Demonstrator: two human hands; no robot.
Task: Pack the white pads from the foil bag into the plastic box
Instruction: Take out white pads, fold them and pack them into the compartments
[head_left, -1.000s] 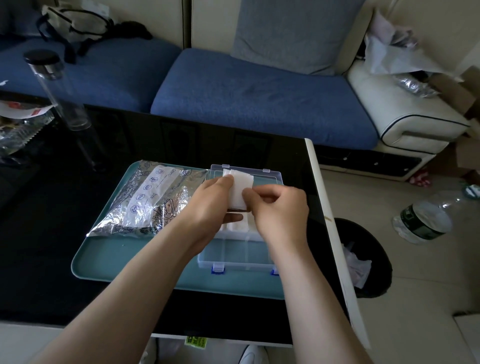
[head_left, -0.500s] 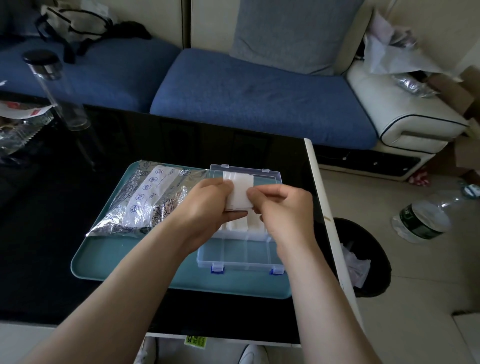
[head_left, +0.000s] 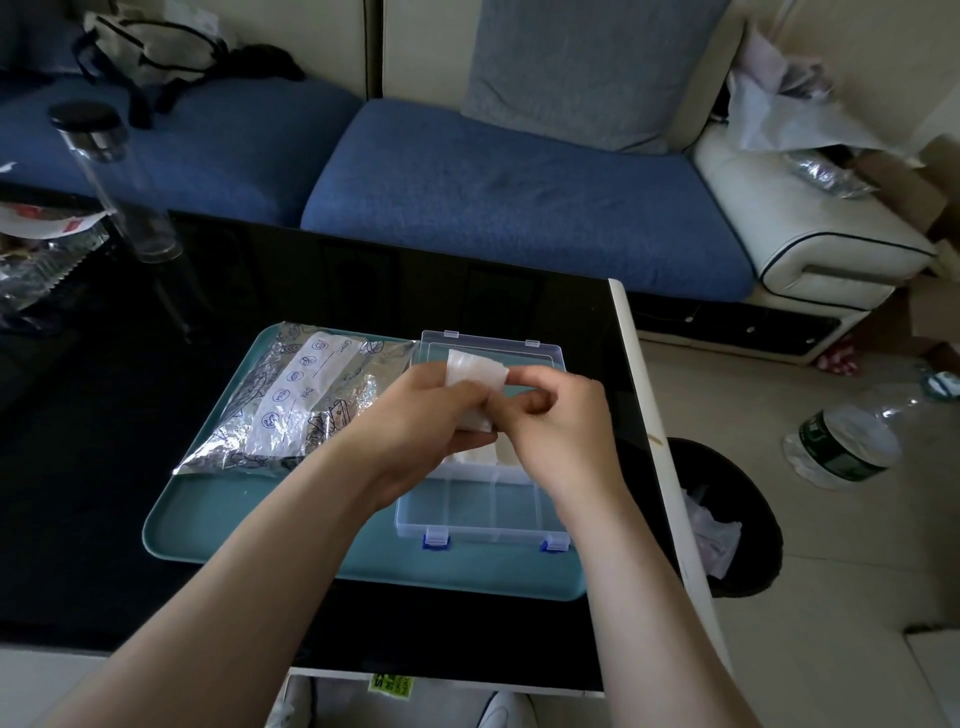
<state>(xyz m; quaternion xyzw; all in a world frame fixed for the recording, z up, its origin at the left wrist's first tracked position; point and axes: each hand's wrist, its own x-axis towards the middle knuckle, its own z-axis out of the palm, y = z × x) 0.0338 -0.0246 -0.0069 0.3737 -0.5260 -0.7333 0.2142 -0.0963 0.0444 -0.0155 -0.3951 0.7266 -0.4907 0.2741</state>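
Observation:
A clear plastic box with blue latches lies open on a teal tray, its lid folded back. Above the box, my left hand and my right hand both pinch a white pad, held upright between them. More white pads lie in the box's far compartments, partly hidden by my hands. The near compartments look bare. The foil bag with a white label lies flat on the tray's left half.
The tray sits on a black glass table whose right edge is close to the box. A tall clear bottle stands at the far left. A black bin and a plastic water bottle are on the floor to the right.
Both hands have shifted slightly right and closer together on the pad, which stays above the box. The box and foil bag have not moved.

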